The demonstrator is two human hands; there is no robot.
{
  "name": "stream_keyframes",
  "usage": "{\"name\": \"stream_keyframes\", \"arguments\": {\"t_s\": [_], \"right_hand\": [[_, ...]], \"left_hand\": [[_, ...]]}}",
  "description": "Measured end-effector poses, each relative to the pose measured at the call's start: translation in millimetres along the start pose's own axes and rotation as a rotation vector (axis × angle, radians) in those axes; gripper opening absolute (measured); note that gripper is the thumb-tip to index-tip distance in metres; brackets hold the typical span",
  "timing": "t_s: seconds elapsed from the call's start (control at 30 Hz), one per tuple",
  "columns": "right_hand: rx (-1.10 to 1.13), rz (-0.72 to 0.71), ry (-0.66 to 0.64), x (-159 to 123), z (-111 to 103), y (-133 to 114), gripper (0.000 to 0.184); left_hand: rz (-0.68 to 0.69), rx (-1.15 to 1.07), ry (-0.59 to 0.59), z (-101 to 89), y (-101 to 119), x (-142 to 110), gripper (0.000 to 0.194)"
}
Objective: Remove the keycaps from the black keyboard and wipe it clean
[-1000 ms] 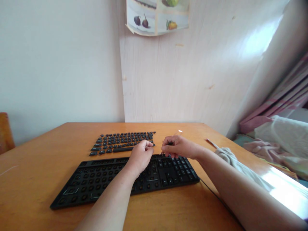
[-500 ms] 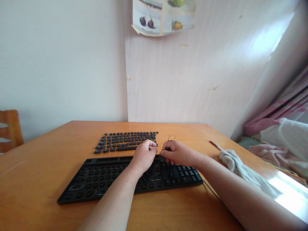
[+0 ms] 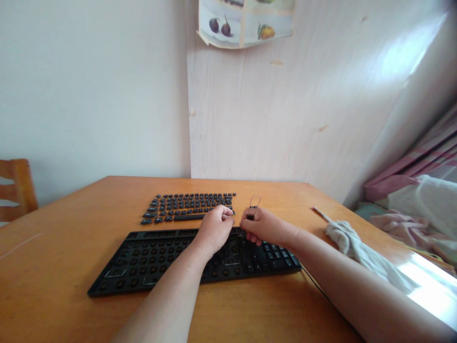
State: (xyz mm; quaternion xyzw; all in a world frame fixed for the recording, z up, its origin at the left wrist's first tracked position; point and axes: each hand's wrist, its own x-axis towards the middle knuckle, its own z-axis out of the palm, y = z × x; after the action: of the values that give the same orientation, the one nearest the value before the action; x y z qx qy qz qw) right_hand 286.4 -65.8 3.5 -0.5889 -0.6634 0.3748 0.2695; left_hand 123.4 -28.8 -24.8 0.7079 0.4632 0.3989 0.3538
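Observation:
A black keyboard (image 3: 255, 259) lies across the table in front of me, with bare switch sockets over its left and middle parts and keycaps still on its right end. Over its upper edge, my left hand (image 3: 216, 229) is closed, thumb and fingertips pinched together; whatever they may hold is hidden. My right hand (image 3: 267, 225) is closed around a wire keycap puller (image 3: 254, 200), its thin loops sticking up above the fingers. Both hands are close together but apart. Behind the keyboard, loose black keycaps (image 3: 193, 206) lie in rows, with a long space bar (image 3: 188, 217) at the front.
A grey cloth (image 3: 352, 240) and a thin stick-like handle (image 3: 321, 214) lie on the right of the wooden table (image 3: 64, 267). The keyboard's cable (image 3: 321, 290) runs toward me under my right forearm. A wooden chair (image 3: 23, 188) stands at the left.
My right hand has turned slightly, and more of the puller's wire loops shows above it. My left hand keeps its pinch in nearly the same spot. The view has shifted a little.

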Motion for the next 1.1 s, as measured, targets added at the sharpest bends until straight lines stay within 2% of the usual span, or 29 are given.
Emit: {"name": "stream_keyframes", "arguments": {"t_s": [0.13,0.23,0.4,0.47,0.57,0.7,0.97,1.1], "right_hand": [[0.024,0.011,-0.019,2.0,1.1,3.9,0.004],[-0.042,-0.007,0.01,-1.2,4.9,2.4,0.006],[-0.29,-0.283,0.162,-5.9,13.2,-3.4,0.007],[-0.318,-0.31,0.185,-3.9,14.2,-2.5,0.011],[-0.255,-0.202,0.186,2.5,12.7,4.0,0.021],[-0.076,-0.031,0.183,9.4,10.3,13.6,0.016],[0.151,0.06,0.215,7.1,13.0,9.1,0.016],[0.273,0.104,0.217,7.9,4.9,5.7,0.017]], "left_hand": [[-0.005,0.013,0.004,0.0,0.4,0.0,0.019],[-0.001,0.017,0.011,-0.3,1.4,-0.2,0.018],[0.017,0.022,0.014,-0.9,2.8,-1.5,0.016],[0.02,0.023,0.013,-1.1,3.0,-2.0,0.016],[0.022,0.012,0.017,-0.9,2.7,-2.0,0.016],[0.024,0.009,0.016,-0.5,1.5,-1.1,0.017],[0.036,0.018,0.011,0.3,0.0,-1.0,0.018],[0.028,0.016,0.015,1.0,0.0,-1.1,0.018]]}}
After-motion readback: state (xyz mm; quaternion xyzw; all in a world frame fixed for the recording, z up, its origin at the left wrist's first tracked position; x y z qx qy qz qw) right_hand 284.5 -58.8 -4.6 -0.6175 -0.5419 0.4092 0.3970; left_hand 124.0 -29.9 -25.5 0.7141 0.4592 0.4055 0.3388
